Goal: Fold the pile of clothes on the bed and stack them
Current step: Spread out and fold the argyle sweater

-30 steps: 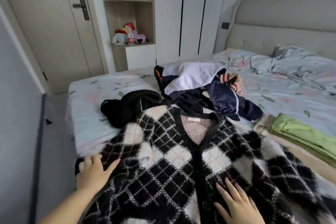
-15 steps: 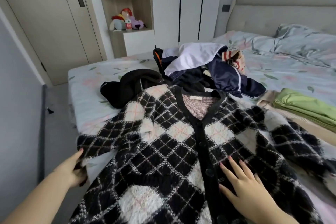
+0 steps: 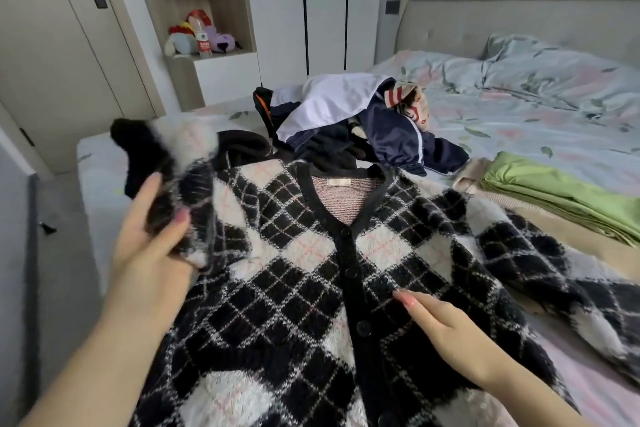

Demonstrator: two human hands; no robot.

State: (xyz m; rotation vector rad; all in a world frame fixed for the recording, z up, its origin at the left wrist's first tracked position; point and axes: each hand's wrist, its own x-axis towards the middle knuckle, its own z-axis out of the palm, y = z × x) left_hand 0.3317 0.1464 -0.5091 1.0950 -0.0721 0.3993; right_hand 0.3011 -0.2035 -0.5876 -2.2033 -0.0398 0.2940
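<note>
Looking down at the floral-sheeted bed (image 3: 519, 121), we see a black-and-white argyle cardigan (image 3: 304, 288) lying face up and buttoned across its near side. Behind the collar sits the unfolded pile of clothes (image 3: 346, 114), navy and white on top. To the right, just beside the cardigan, lies a folded stack (image 3: 554, 198) with a green piece uppermost. Our left hand (image 3: 149, 246) holds one sleeve (image 3: 166, 163) lifted off the bed, fingers clamped on it. Our right hand (image 3: 450, 326) rests on the cardigan's front beside the buttons, fingers straight and together.

A home bedroom: bed (image 3: 540, 121) with padded headboard (image 3: 519, 10), wardrobe (image 3: 325, 3), probably toys.
</note>
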